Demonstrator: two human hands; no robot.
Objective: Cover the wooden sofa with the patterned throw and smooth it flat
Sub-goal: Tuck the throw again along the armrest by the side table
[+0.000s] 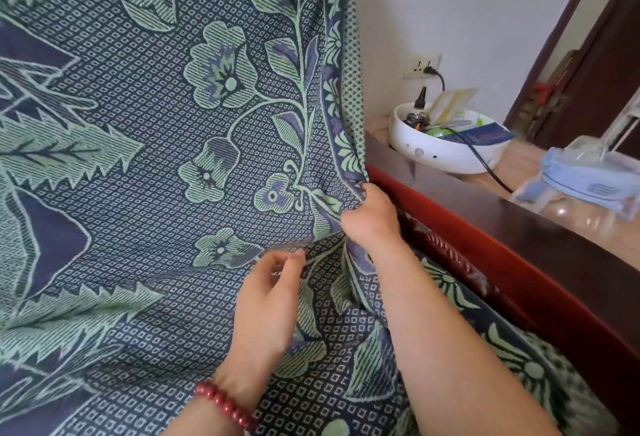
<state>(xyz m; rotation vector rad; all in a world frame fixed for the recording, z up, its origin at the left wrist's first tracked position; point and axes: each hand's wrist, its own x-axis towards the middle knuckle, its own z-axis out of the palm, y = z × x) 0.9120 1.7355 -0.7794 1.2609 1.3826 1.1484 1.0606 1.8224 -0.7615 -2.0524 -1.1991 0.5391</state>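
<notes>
The patterned throw [145, 145], navy with pale green flowers and leaves, hangs over the sofa's back and spreads across the seat, filling most of the view. My right hand [370, 217] is clenched on a bunch of the throw's bordered edge, right beside the red-brown wooden sofa arm [512, 262]. My left hand [270, 304], with a red bead bracelet on its wrist, rests on the cloth a little lower left; its fingertips pinch a fold near the seat crease. The fabric puckers between the two hands. Most of the sofa is hidden under the throw.
A side table [512, 165] stands past the sofa arm, against the wall. On it sit a white bowl [436, 151] full of small items, a black cable running to a wall socket [420, 65], and a pale blue plastic object [588, 176]. A dark door frame [561, 41] is at far right.
</notes>
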